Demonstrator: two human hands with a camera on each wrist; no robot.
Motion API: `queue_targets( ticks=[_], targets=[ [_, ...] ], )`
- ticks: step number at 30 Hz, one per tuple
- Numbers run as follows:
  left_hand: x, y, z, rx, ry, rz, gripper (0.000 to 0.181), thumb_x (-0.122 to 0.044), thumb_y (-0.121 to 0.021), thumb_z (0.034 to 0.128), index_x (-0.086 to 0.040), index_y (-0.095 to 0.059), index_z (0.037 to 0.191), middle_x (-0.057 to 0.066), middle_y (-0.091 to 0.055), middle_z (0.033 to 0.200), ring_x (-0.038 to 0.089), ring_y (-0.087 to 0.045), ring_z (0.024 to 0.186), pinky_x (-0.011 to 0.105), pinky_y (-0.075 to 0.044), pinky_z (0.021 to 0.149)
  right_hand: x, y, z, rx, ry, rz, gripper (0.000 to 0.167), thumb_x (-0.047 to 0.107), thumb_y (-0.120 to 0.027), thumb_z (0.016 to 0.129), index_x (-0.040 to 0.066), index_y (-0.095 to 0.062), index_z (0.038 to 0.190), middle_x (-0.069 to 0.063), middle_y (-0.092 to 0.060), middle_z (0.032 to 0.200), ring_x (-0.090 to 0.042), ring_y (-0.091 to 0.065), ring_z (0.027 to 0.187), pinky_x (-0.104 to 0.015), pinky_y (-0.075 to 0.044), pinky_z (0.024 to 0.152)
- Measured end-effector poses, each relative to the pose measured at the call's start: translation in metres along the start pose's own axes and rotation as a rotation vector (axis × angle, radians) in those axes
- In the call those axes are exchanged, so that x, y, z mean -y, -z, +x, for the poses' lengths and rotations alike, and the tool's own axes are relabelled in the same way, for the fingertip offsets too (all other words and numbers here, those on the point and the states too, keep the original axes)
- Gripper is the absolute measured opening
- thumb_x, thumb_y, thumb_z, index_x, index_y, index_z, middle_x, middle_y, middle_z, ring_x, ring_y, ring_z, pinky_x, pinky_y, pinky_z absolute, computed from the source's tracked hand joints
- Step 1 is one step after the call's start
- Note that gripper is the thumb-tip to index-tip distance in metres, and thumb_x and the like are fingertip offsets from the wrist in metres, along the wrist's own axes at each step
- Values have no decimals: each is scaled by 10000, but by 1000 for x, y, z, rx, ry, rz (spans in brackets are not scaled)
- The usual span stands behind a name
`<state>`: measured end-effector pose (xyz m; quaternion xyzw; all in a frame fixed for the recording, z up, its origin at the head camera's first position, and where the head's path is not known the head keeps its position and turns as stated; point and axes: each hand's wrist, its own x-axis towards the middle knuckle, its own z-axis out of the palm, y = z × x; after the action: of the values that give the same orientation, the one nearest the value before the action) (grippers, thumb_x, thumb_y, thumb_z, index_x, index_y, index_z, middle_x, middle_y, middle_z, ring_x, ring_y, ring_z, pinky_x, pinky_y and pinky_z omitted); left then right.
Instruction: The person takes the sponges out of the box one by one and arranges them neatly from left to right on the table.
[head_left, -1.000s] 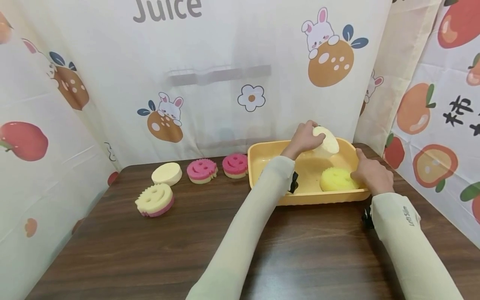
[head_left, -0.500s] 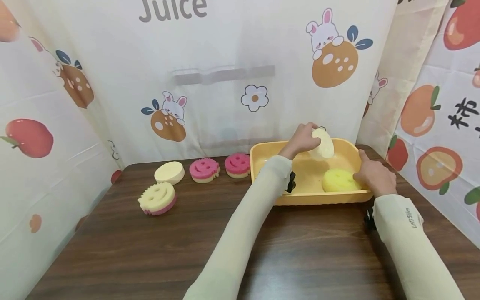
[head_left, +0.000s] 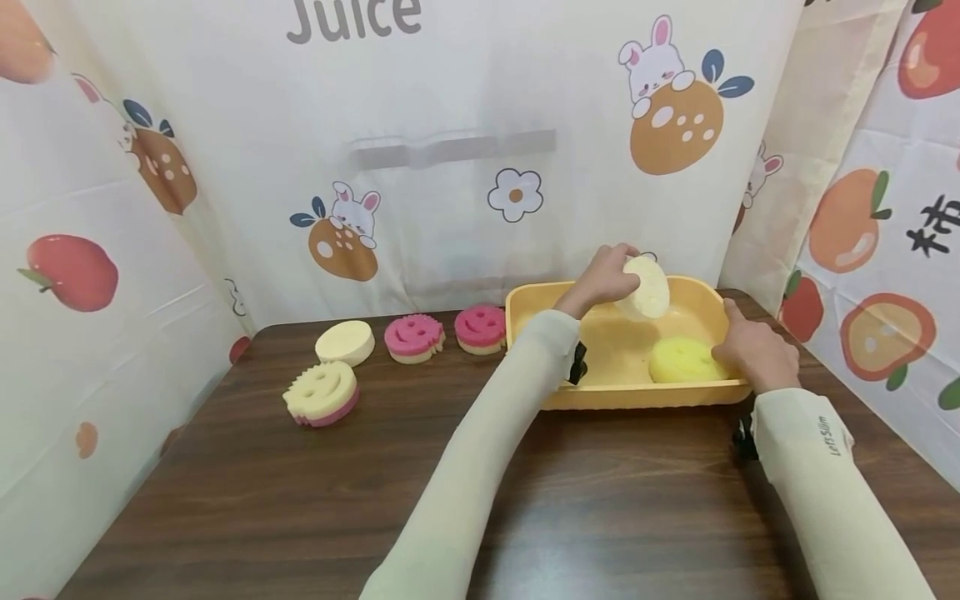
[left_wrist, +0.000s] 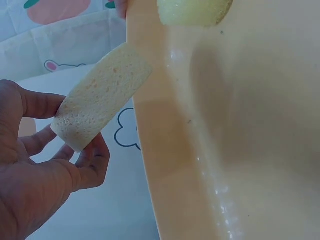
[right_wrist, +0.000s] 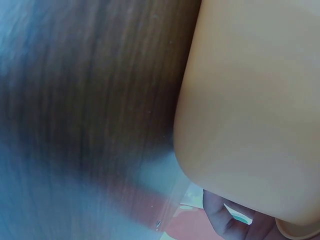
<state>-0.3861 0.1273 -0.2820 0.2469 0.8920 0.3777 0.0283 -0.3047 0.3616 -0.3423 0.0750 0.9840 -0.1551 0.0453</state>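
Observation:
My left hand (head_left: 609,277) pinches a cream oval sponge (head_left: 647,287) above the yellow-orange basin (head_left: 630,397). The left wrist view shows thumb and fingertips on one end of this sponge (left_wrist: 100,97), its porous edge towards the camera and the basin wall (left_wrist: 172,150) beside it. At the basin's right end, my right hand (head_left: 761,354) grips the rim. Its fingers (right_wrist: 217,212) lie outside the wall in the right wrist view; the thumb is hidden there. A bright yellow sponge (head_left: 684,360) sits inside the basin, close to the right hand.
Left of the basin, two pink smiley-face sponges (head_left: 414,336) (head_left: 480,327) stand along the back of the brown wooden table (head_left: 300,508). Further left are a plain cream sponge (head_left: 345,342) and a cream-and-pink smiley sponge (head_left: 322,393). Printed curtains (head_left: 450,225) enclose the back and sides.
The cream sponge in my left hand has tipped to stand steeper and come slightly left over the basin. My right hand stays on the rim. The whole head view has drifted a little.

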Motion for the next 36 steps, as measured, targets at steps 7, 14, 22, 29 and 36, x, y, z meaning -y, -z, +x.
queue_targets(
  ticks=[7,14,22,29,36],
  targets=[
    [9,4,-2,-14,-31,-42,529,-56,-543,860,-57,-525,1388,110,-527,1310,144,-453,984,161,-416,677,1,2,0,16,-10,-2,916,242,-511,905,92,106,1566,-444,-505,1200,-527,-573,935,-677,-389,756],
    [15,9,-6,-1,-43,-63,557,-49,-524,846,-47,-509,1403,154,-505,1422,211,-498,1248,170,-442,786,0,5,-1,14,-9,-8,920,257,-511,903,96,104,1568,-451,-485,1220,-545,-560,963,-681,-387,763],
    [24,12,-11,7,-34,-84,531,-109,-559,863,-57,-525,1390,144,-530,1403,205,-514,1237,173,-450,816,0,3,0,34,-9,-1,921,251,-512,899,92,102,1567,-450,-484,1225,-530,-563,954,-666,-387,752],
    [26,17,-14,17,-41,-77,519,-100,-538,873,-59,-524,1390,143,-523,1389,208,-510,1234,185,-443,835,-1,3,-1,10,-3,-3,911,240,-518,900,86,74,1574,-454,-479,1233,-548,-552,963,-678,-388,759],
    [26,20,-19,12,-22,-58,505,-99,-538,870,-80,-537,1375,123,-531,1372,190,-498,1221,185,-429,837,1,3,-4,7,5,-5,901,231,-513,899,76,62,1574,-460,-472,1236,-567,-546,978,-670,-395,755]
  ],
)
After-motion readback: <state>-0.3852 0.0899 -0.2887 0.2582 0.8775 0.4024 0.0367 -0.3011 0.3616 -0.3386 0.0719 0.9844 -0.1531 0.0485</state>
